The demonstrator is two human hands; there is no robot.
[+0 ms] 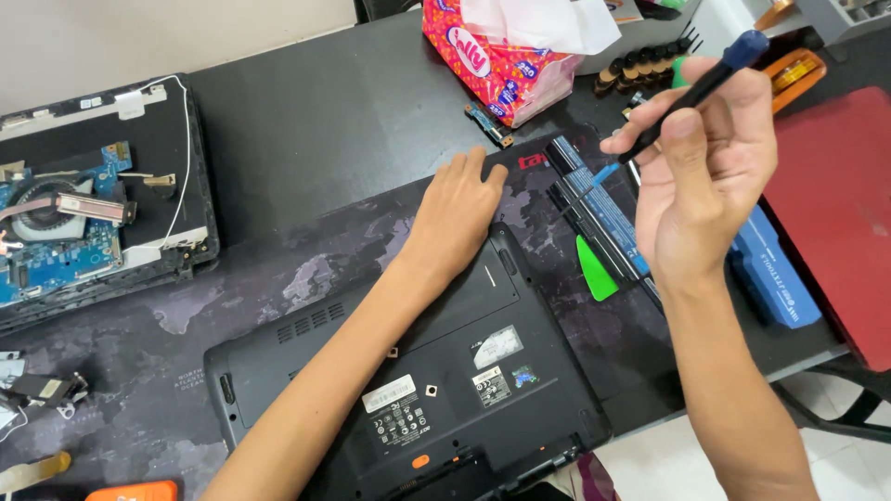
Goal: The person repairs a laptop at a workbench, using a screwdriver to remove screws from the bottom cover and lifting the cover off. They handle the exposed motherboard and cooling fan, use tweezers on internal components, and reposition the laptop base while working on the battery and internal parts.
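A black laptop [464, 371] lies upside down on a dark desk mat [278, 269], its base with labels and vents facing up. My left hand [459, 209] rests flat at the laptop's far corner, fingers together, holding nothing. My right hand [710, 162] is raised above the desk and grips a screwdriver [705, 83] with a black shaft and blue cap, tilted up to the right. Below that hand lies a long black laptop battery [594, 209] and a green plastic pry tool [594, 269].
An opened laptop with exposed blue board and fan [83, 204] sits at the left. A pink tissue pack [506, 51] stands at the back, a small circuit board [489, 123] beside it. A red case [835, 204] and blue box [775, 274] lie at the right.
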